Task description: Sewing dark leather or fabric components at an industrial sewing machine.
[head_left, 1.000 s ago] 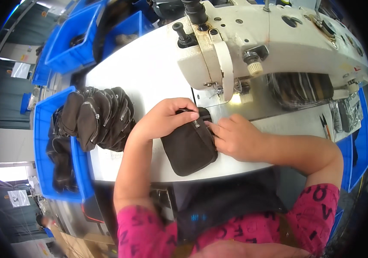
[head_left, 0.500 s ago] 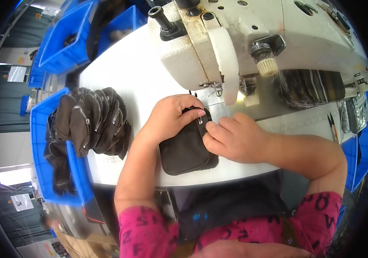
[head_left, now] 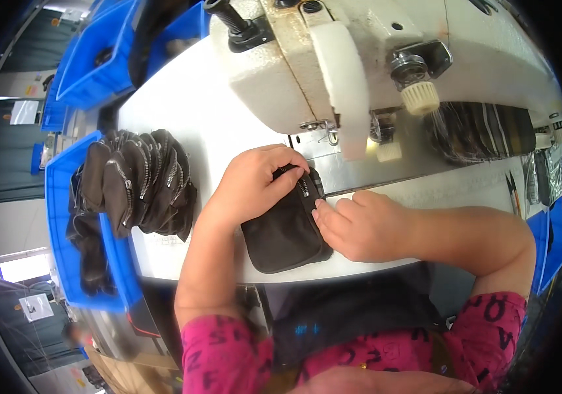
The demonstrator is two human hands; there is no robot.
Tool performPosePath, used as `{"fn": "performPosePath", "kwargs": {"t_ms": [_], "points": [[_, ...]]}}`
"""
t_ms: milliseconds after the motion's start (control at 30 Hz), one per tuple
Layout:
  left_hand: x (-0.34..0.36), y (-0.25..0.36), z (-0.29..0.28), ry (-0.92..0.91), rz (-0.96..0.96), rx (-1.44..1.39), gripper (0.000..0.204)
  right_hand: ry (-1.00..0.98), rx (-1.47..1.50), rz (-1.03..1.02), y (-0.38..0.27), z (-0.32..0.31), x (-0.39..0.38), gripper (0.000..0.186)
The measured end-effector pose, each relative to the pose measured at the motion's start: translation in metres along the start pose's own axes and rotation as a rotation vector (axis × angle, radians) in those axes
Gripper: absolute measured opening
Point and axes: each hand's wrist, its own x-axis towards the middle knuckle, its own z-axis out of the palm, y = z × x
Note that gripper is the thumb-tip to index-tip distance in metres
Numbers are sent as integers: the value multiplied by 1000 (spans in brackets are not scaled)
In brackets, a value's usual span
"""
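Observation:
A dark brown zippered pouch (head_left: 281, 240) lies on the white table in front of the sewing machine (head_left: 281, 85). My left hand (head_left: 251, 180) rests over its upper left corner, thumb and fingers pinching the edge near the silver zipper. Along the right edge, my right hand (head_left: 363, 223) is closed, with its thumb and forefinger gripping the pouch's side just below the zipper's end. The machine's needle area is just beyond the pouch's top edge, and the fingers' undersides are hidden.
To the left, a pile of similar zippered pouches (head_left: 139, 180) leans over a blue bin (head_left: 123, 269). More dark pieces in clear wrap (head_left: 481, 131) lie under the machine arm. Thin pointed tools (head_left: 513, 194) rest at the right. Another blue bin (head_left: 100, 72) stands at the far left.
My right hand has moved slightly down and right along the pouch's edge, showing more of its side. The left hand keeps its pinch, and the view has shifted a little.

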Motion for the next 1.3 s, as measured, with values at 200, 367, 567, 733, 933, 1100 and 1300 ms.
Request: {"fn": "performPosePath", "kwargs": {"t_ms": [200, 367, 567, 733, 933, 1100, 1300], "points": [[4, 9, 12, 74, 15, 153, 13, 12, 61, -8, -2, -7, -2, 35], [4, 10, 9, 56, 52, 263, 11, 9, 11, -3, -11, -7, -2, 34], [4, 8, 7, 37, 30, 247, 9, 10, -19, 12, -13, -6, -2, 32], [4, 12, 13, 75, 20, 318, 12, -3, 4, 2, -10, -10, -3, 32], [3, 15, 17, 113, 12, 356, 10, 13, -1, 3, -12, -8, -3, 31], [1, 15, 18, 122, 37, 401, 10, 11, 5, -4, -12, -8, -3, 30], [1, 18, 22, 143, 23, 442, 13, -8, 5, -25, -13, -9, -4, 27]]}}
